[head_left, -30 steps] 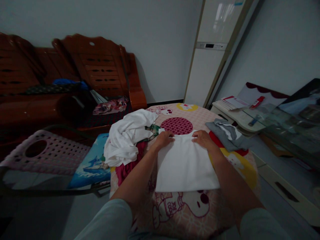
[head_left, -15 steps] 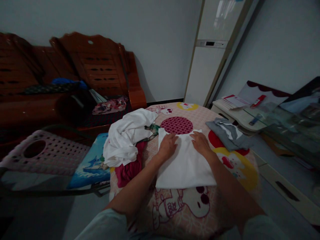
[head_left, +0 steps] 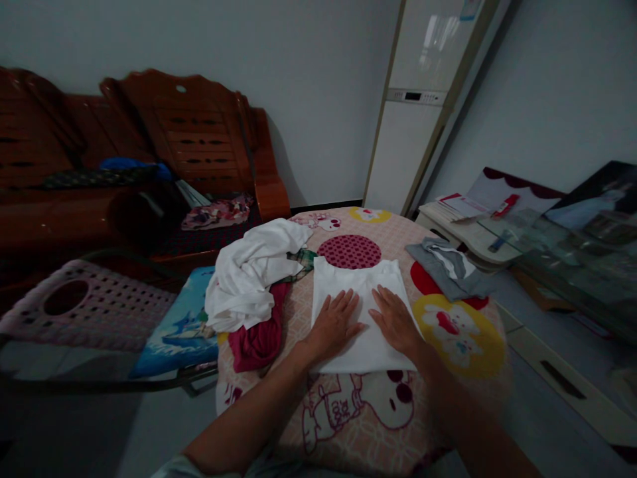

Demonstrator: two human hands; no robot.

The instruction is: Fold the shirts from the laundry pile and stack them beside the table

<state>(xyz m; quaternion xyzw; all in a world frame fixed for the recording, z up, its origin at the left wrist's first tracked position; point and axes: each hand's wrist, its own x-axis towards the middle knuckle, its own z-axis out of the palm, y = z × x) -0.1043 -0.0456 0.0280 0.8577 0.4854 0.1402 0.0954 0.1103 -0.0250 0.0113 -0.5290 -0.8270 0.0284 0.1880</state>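
A white shirt, folded into a rough rectangle, lies flat on the round table with its neckline at the far side. My left hand rests palm down on its left half, fingers spread. On the right half lies my right hand, also flat with fingers apart. Left of the shirt is a heap of crumpled white cloth over a dark red garment, with a bit of green plaid cloth showing beside it. A folded grey garment with a white patch sits to the right.
A pink patterned cloth covers the table. At left stands a pink woven chair with a blue printed cushion. Behind it is a wooden sofa. A glass-topped cabinet stands at right, and a tall white air conditioner at the back.
Both hands have slid from near the shirt's neckline toward me and now lie flat on its middle. The shirt keeps its place on the table. The view has shifted slightly.
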